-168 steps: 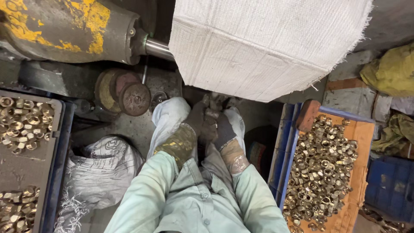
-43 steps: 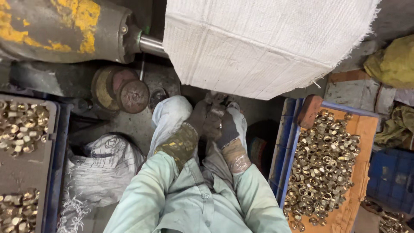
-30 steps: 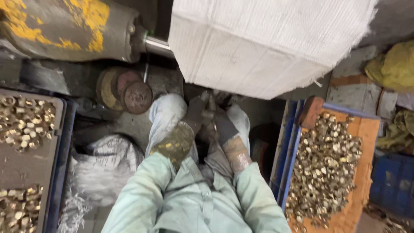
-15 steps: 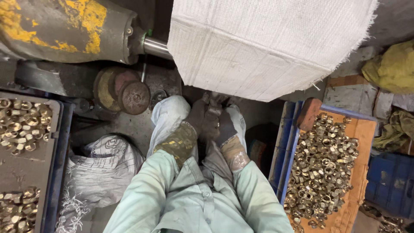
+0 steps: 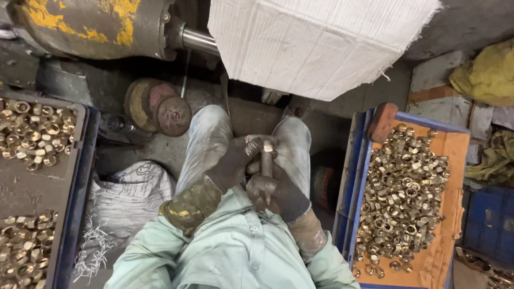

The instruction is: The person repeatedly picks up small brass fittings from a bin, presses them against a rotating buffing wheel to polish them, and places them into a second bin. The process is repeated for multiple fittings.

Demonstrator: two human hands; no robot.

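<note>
1. A blue crate of brass nuts lies to the right of the knees; a grey tray of nuts lies at the left.
2. A white woven sack hangs over the machine ahead, hiding what is behind it.
3. The right hand, in a dirty glove, is clamped round a short metal rod held upright over the lap.
4. The left hand pinches the rod's top; what the fingers hold there cannot be made out.
</note>
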